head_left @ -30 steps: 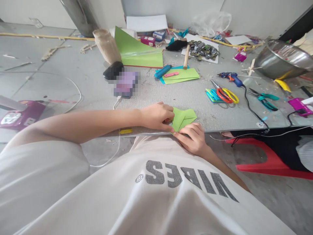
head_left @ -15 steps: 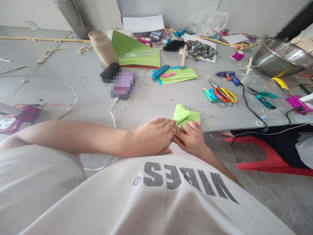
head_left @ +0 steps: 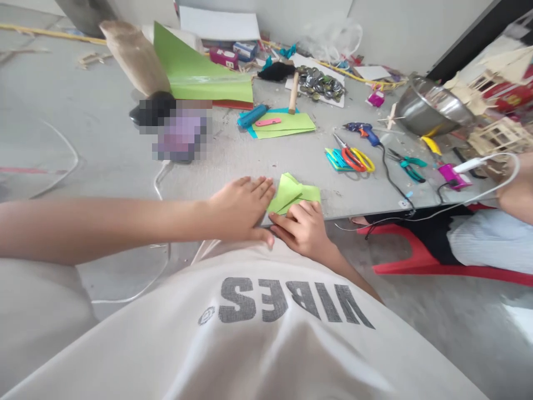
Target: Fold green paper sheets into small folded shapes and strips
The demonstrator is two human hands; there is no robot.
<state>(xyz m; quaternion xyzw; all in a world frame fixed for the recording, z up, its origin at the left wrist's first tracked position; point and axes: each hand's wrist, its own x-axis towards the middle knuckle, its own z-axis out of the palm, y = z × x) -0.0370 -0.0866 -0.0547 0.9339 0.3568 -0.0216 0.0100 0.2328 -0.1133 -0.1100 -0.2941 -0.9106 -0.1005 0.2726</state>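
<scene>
A light green folded paper (head_left: 291, 190) lies at the table's front edge, with a pointed flap crossing its left half. My left hand (head_left: 241, 208) is flat at the paper's left side, fingers straight and thumb spread, holding nothing. From the right, my right hand (head_left: 303, 226) presses the paper's near edge; its index finger reaches along the lower left corner and the other fingers are curled. The paper's near part is hidden under that hand.
Beyond the paper lie a blue cutter (head_left: 252, 115), green sheets (head_left: 287, 129), scissors (head_left: 353, 160) on small coloured papers, a glue gun (head_left: 361, 131) and pliers (head_left: 410, 165). Right stands a metal bowl (head_left: 420, 114). Another person's arm (head_left: 518, 191) rests at far right, above a red stool (head_left: 400, 250).
My left hand has slid left off the folded paper and its thumb has spread. My right hand keeps its place on the paper. The camera view has shifted right.
</scene>
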